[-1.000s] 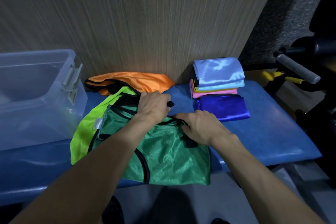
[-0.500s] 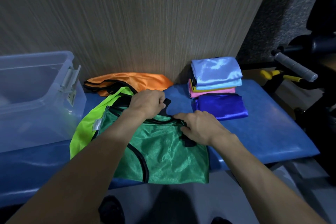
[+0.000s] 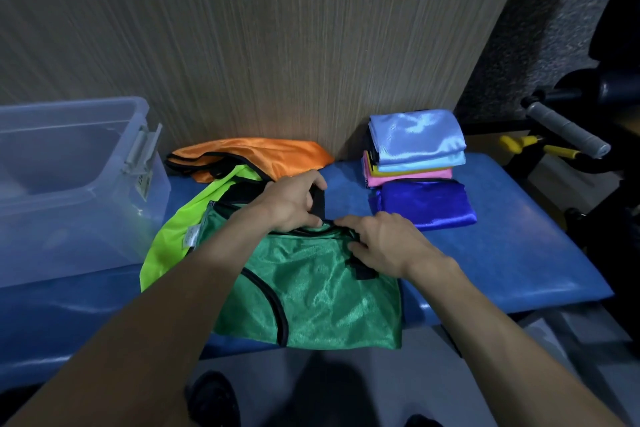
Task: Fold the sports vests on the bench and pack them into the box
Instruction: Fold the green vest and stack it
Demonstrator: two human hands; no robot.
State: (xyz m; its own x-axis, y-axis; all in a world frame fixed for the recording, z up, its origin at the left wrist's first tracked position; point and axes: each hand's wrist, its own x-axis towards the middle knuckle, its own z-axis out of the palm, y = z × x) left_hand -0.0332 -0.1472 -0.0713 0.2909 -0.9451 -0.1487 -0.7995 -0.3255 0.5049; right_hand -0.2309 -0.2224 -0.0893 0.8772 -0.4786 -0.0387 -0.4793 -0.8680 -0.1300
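your left hand (image 3: 294, 201) pinches the black strap (image 3: 317, 201) at the top edge of the green vest (image 3: 311, 291), fingers curled round it. your right hand (image 3: 384, 246) rests on the same vest at about 3 o'clock from the left one, fingertips curled onto the black-trimmed neckline; whether it truly grips the cloth or only presses it you cannot tell from here. the two hands sit just beside each other, almost touching.

the green vest lies flat on the blue table (image 3: 502, 253), its lower hem hanging over the near edge. under it, sticking out toward 9 o'clock, is a lime vest (image 3: 180, 229), and beyond that, at 12 o'clock against the wooden wall (image 3: 277, 45), lies an orange vest (image 3: 263, 152), unfolded.

the clear plastic box (image 3: 69, 184) stands on the table at 9 o'clock, lid off, its latch facing the vests.

at 2 o'clock a stack of folded vests (image 3: 415, 146) sits by the wall, light blue on top, pink lower down, with a folded dark blue vest (image 3: 426, 204) just in front of it.
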